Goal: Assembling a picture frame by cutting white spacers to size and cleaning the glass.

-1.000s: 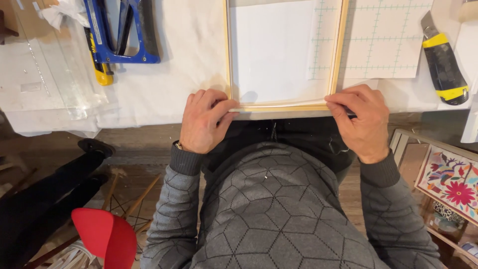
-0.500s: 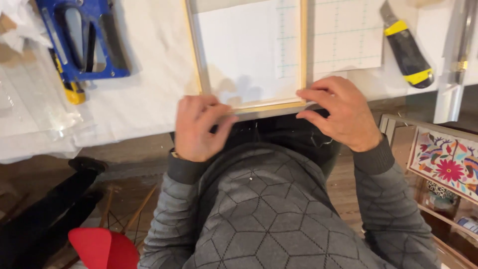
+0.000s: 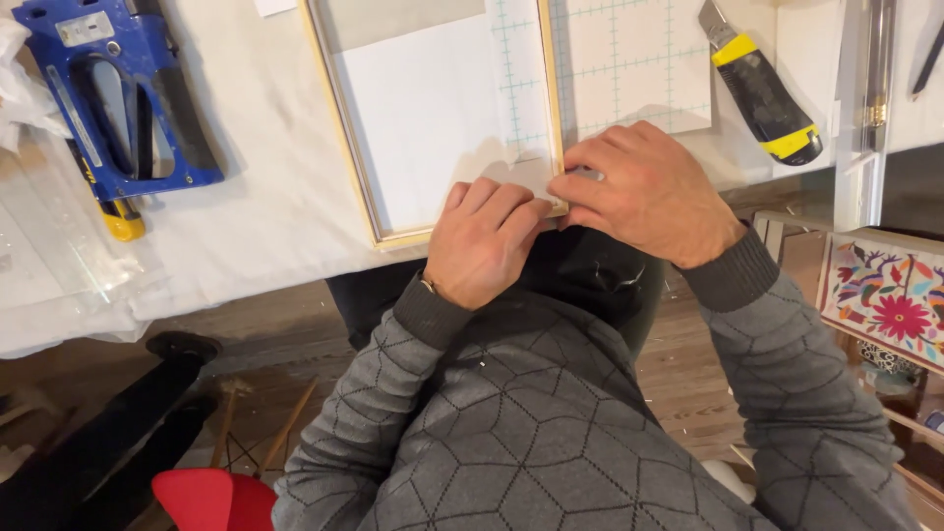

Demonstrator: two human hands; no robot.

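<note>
A light wooden frame [image 3: 346, 167] with white fabric [image 3: 423, 108] stretched inside lies on the white table near its front edge. My left hand [image 3: 482, 241] rests on the frame's near right corner, fingers pressing the folded fabric down. My right hand [image 3: 644, 192] sits right beside it on the same corner, fingertips pinching the fabric fold against the frame's right rail [image 3: 553, 88]. The two hands touch each other. What lies under the fingers is hidden.
A blue staple gun [image 3: 118, 98] lies at the far left. A yellow and black utility knife [image 3: 762, 88] rests at the right by a gridded cutting mat [image 3: 639, 59]. A metal ruler [image 3: 865, 98] stands at the table's right edge. Clear plastic [image 3: 49, 265] covers the left.
My left hand has slid right along the frame's near rail to the right corner, meeting my right hand. The view has shifted, so the frame now appears further left.
</note>
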